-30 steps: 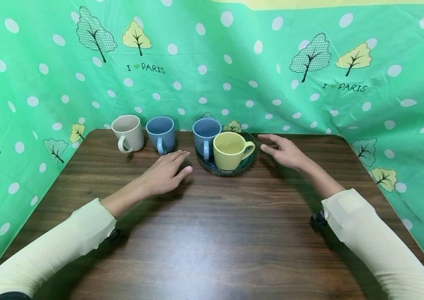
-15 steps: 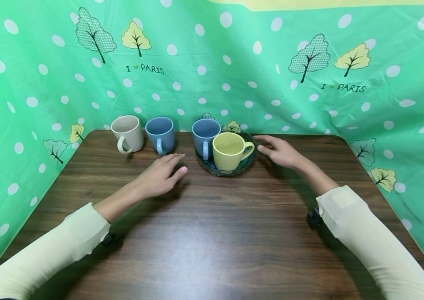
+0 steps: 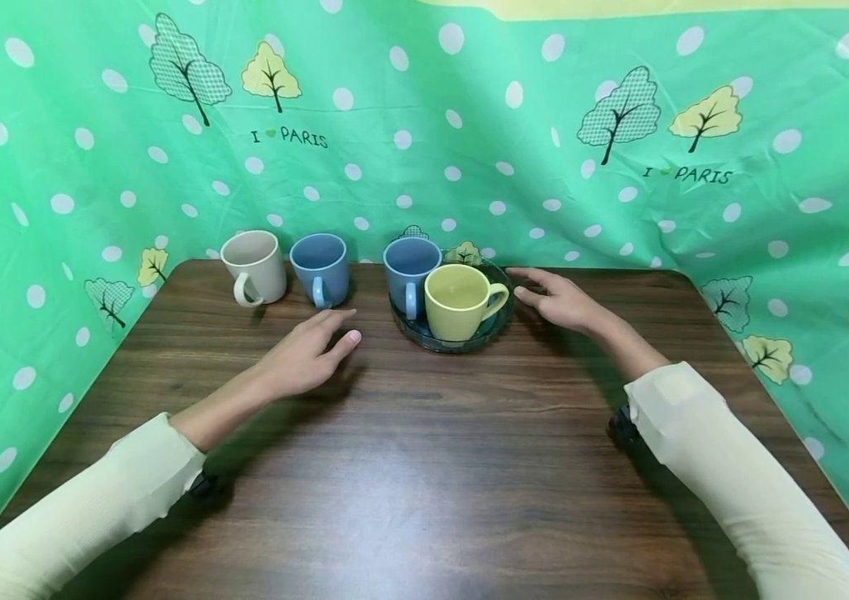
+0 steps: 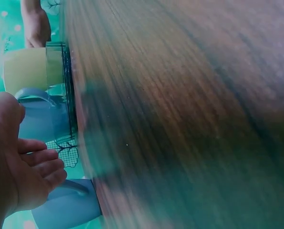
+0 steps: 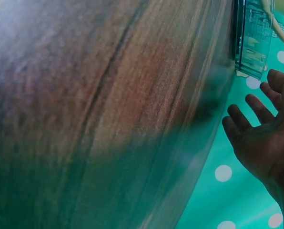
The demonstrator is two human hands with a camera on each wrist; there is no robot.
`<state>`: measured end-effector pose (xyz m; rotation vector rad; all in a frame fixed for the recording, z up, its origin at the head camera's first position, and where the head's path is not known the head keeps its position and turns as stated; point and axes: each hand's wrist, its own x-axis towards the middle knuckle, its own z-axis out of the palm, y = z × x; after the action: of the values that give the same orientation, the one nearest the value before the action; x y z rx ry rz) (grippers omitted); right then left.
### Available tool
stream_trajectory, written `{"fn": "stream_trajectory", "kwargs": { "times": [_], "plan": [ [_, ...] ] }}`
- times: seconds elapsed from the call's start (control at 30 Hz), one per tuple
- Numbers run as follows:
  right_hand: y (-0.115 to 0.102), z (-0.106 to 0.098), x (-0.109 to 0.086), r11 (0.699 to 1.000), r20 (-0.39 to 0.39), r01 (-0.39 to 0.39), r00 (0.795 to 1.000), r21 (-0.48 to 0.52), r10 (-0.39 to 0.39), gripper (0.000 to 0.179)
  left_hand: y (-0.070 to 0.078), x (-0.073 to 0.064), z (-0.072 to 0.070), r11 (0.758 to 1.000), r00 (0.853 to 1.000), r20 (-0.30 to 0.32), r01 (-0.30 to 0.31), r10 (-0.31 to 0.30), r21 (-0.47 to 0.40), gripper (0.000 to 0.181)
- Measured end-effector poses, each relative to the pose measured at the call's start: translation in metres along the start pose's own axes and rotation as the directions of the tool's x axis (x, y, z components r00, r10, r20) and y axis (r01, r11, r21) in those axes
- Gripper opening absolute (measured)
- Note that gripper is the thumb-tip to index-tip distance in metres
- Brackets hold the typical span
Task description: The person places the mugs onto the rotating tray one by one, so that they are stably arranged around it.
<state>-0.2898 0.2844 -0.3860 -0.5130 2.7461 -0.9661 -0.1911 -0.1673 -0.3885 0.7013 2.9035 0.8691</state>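
Observation:
In the head view my left hand (image 3: 307,354) hovers palm down with fingers extended, holding nothing, just in front of a blue mug (image 3: 322,265). A second blue mug (image 3: 411,262) and a yellow mug (image 3: 456,307) stand upright in a clear glass dish (image 3: 495,328). At the dish's right side is my right hand (image 3: 562,302), fingers loosely extended and holding nothing. The right wrist view shows a small gap between this hand (image 5: 263,129) and the dish (image 5: 254,47). The left wrist view shows the left hand (image 4: 32,167) apart from the dish wall (image 4: 61,109).
A light grey mug (image 3: 255,267) stands left of the blue mug at the back of the brown wooden table (image 3: 394,467). Behind the table hangs a green polka-dot curtain (image 3: 469,125). Each sleeve cuff carries a small dark device.
My left hand has drawn back to the left, away from the glass dish. The right hand has shifted slightly left, closer to the dish's rim. The mugs stay put.

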Motion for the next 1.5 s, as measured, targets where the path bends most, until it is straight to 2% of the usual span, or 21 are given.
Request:
{"fn": "stream_trajectory", "kwargs": {
  "times": [0.23,0.63,0.9,1.13,1.33,1.5],
  "plan": [
    [0.002,0.002,0.006,1.000,0.012,0.007,1.000,0.003,-0.008,0.057,-0.003,-0.006,0.000,0.999,1.000,-0.004,0.031,-0.031,-0.036,0.055],
    [0.004,0.004,0.011,1.000,0.044,0.004,0.999,-0.001,-0.004,0.057,-0.015,-0.008,-0.006,0.986,0.989,-0.071,0.121,-0.130,-0.117,0.052],
    [0.008,0.005,0.015,1.000,0.046,-0.001,0.999,0.005,0.001,0.056,-0.024,-0.007,-0.009,0.960,0.968,-0.107,0.203,-0.226,-0.191,0.048],
    [0.007,0.003,0.018,1.000,0.050,-0.018,0.999,0.023,0.016,0.056,-0.029,-0.005,-0.013,0.935,0.942,-0.151,0.256,-0.298,-0.247,0.048],
    [0.006,0.004,0.024,1.000,0.064,-0.008,0.998,0.021,0.007,0.056,-0.031,-0.001,-0.013,0.930,0.930,-0.178,0.276,-0.323,-0.243,0.050],
    [0.002,0.003,0.029,1.000,0.068,0.004,0.998,0.023,-0.006,0.056,-0.034,0.003,-0.012,0.935,0.929,-0.198,0.263,-0.312,-0.238,0.050]
  ]
}}
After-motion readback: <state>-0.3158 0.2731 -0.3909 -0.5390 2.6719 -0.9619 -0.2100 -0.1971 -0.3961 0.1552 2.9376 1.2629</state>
